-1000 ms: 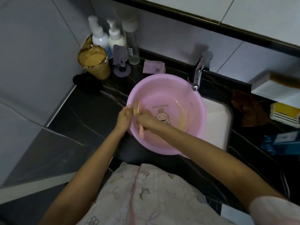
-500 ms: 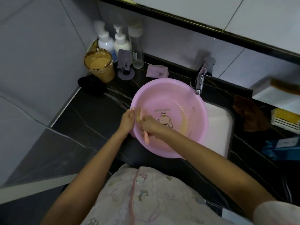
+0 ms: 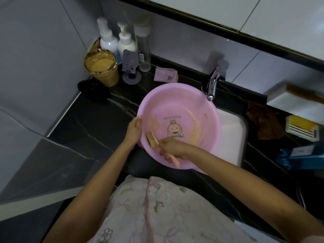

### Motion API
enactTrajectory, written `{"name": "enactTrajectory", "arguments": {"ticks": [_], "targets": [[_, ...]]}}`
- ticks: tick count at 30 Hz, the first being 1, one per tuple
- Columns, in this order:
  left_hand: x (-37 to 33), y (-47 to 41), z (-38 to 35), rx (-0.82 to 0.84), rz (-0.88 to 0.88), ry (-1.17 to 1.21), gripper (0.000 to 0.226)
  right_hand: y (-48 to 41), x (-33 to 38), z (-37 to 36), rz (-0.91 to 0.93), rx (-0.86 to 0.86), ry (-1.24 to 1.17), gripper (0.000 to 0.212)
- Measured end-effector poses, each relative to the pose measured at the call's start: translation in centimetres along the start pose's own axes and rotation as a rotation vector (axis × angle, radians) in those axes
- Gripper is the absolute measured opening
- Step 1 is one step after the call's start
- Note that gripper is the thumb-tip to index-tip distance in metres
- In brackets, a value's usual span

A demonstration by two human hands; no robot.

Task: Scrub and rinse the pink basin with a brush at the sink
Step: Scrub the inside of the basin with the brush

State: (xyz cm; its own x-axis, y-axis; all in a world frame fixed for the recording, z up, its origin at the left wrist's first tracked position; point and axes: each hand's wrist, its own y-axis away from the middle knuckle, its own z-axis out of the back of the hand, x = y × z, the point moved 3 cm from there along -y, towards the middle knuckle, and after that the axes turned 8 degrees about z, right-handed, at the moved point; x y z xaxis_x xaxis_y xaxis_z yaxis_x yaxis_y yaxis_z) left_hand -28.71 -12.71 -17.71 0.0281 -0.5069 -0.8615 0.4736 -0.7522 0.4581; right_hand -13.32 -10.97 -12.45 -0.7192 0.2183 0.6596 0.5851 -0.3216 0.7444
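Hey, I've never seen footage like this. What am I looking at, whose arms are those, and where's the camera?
There is no machine here. These are a person's two bare arms, filmed by one wide-angle camera worn on their head and looking down. The left hand holds the rim of a pink basin, which sits over a white sink below the tap. The right hand grips a brush by its pink handle, with the bristles at the basin's inner wall. On the dark counter stand two pump bottles, a cup of brownish stuff and a purple folded thing.
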Motion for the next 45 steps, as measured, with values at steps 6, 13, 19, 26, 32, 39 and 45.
{"name": "enactTrajectory", "arguments": {"ticks": [6,13,19,26,32,39,45], "targets": [[-0.2,-0.2,0.1,-0.009,0.006,-0.024,0.035,-4.8,4.0,1.5,0.102,-0.226,-0.03,0.017],[-0.2,0.3,-0.2,-0.037,0.05,0.023,0.039,-0.4,-0.2,1.9,-0.025,-0.01,0.069,0.03],[-0.2,0.2,0.1,-0.047,0.058,-0.005,0.039,-2.2,1.2,0.9,0.022,-0.083,0.067,0.044],[0.0,1.0,-0.7,-0.203,0.011,-0.003,0.028,3.6,-5.9,7.7,-0.379,0.115,0.746,0.051],[0.5,1.0,-0.8,-0.156,-0.017,-0.03,0.024,1.8,-6.0,12.7,-0.398,-0.348,1.068,0.041],[0.1,1.0,-0.6,-0.139,-0.037,-0.068,0.029,1.8,-7.3,7.3,-0.394,-0.163,1.179,0.041],[-0.4,1.3,-0.9,-0.132,-0.064,-0.052,0.032,2.7,-3.4,2.9,-0.192,0.14,0.727,0.044]]}}
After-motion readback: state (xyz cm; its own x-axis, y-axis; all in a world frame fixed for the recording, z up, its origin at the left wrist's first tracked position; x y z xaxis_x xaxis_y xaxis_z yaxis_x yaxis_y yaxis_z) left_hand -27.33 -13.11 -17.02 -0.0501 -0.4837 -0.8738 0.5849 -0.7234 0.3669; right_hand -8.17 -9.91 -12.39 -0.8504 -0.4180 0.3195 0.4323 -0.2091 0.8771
